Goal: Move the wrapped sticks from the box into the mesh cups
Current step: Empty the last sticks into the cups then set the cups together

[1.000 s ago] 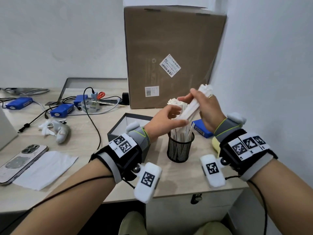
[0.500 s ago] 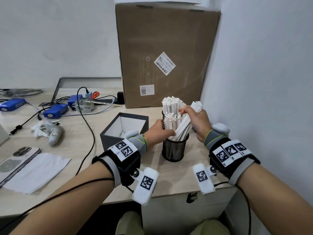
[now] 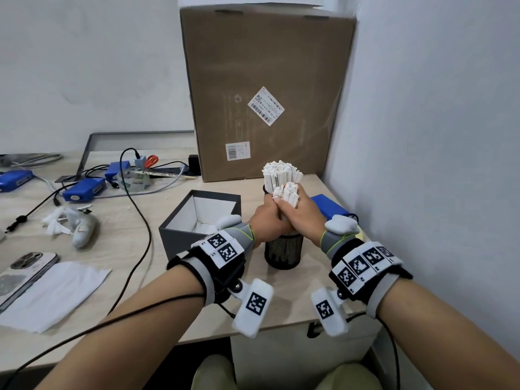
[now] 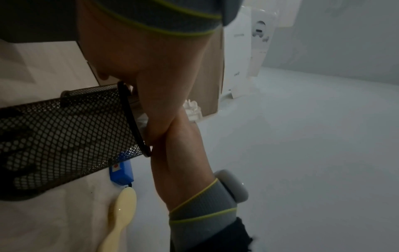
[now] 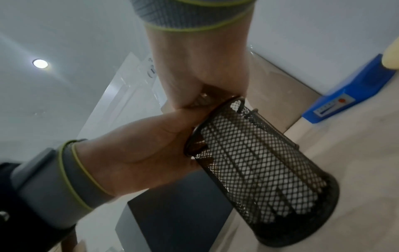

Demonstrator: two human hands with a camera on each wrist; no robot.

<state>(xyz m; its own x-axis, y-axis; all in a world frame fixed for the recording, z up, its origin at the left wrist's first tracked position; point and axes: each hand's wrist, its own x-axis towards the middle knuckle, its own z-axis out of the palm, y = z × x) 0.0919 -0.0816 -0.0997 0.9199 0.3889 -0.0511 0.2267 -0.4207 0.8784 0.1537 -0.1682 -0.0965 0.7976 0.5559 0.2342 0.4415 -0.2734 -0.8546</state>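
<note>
Wrapped sticks (image 3: 288,192) stand upright in the near mesh cup (image 3: 284,250) on the worktop (image 3: 140,249), clamped between left hand (image 3: 267,220) and right hand (image 3: 302,218) pressed together above its rim. Behind stands the full second cup; the dark box (image 3: 183,235) lies left.

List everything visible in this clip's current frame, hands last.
mesh cups: two, black, one behind the other, desk's right end
wrapped sticks: many, white, standing in the cups
box: one, dark grey, white inside, open, left of the cups
cardboard carton: one, brown, in the corner
blue devices: several, desk's left and right
phone: one, left edge
white paper: one, beside the phone
left hand: grips the front cup's sticks
right hand: grips the same bundle
</note>
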